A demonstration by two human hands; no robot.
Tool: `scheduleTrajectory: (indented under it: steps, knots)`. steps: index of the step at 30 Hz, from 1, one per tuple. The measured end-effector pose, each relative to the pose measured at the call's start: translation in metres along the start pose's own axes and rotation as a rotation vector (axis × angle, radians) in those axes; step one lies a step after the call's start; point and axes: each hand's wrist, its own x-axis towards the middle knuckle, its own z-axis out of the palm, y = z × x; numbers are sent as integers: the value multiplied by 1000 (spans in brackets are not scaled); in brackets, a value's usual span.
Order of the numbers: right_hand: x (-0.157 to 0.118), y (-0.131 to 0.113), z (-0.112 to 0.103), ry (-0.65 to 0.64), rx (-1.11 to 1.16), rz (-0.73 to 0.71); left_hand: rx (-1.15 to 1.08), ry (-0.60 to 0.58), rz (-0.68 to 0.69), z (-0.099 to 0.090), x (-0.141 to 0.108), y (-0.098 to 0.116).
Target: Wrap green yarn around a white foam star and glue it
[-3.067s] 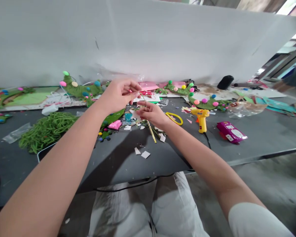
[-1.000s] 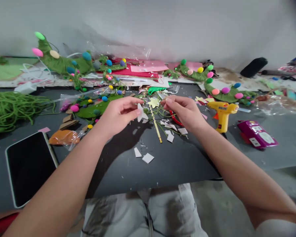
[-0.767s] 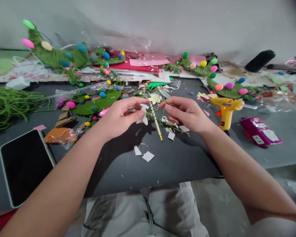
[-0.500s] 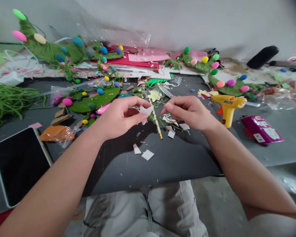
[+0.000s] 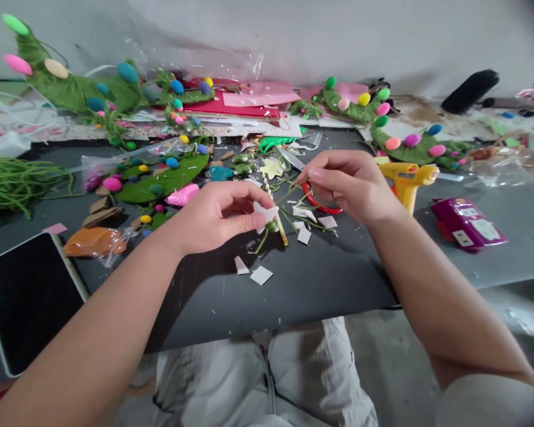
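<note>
My left hand (image 5: 222,218) pinches a small white cut-out piece (image 5: 265,214) between thumb and fingers, above the dark table (image 5: 311,281). To its right, my right hand (image 5: 349,185) has thumb and forefinger pressed together; a thin green strand seems to run from the fingertips, too fine to be sure. Between the hands lie a yellow pencil (image 5: 282,232), a pale yellow flower shape (image 5: 272,168) and green stems (image 5: 293,207). Red-handled scissors (image 5: 323,206) lie partly beneath my right hand. White scraps (image 5: 261,275) are scattered nearer to me.
A yellow glue gun (image 5: 408,182) and a purple packet (image 5: 468,224) lie at the right. At the left are a tablet (image 5: 31,299), an orange bag (image 5: 93,242) and green yarn (image 5: 18,187). Green shapes with coloured balls (image 5: 89,92) line the back.
My right hand has risen slightly, uncovering the red scissor handles. The white piece has tilted in my left hand, and the view has shifted a little to the right.
</note>
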Motion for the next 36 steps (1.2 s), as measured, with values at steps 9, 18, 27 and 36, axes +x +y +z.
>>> scheduleTrajectory:
  steps: [9, 18, 27, 36]
  knots:
    - [6, 1, -3, 332, -381, -117, 21, -45, -15, -5, -1, -1]
    - [11, 11, 0, 516, -367, -187, -81, -208, -47, -3, 0, 0]
    - [3, 16, 6, 72, -466, -425, -11, -132, -10, 0, -1, -1]
    - [-1, 15, 32, -334, -99, -41, -34, -39, 22, -1, -2, -3]
